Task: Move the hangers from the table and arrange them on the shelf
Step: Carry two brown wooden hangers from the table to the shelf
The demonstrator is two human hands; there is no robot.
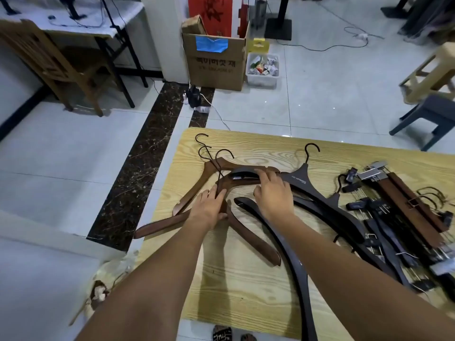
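My left hand (209, 209) grips the brown hangers (253, 239) at the neck. Just beside it, my right hand (274, 195) curls round a black hanger (299, 179).

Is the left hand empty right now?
No, the left hand grips a brown wooden hanger near its hook.

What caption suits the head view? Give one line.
Left hand and right hand grip wooden hangers on the table.
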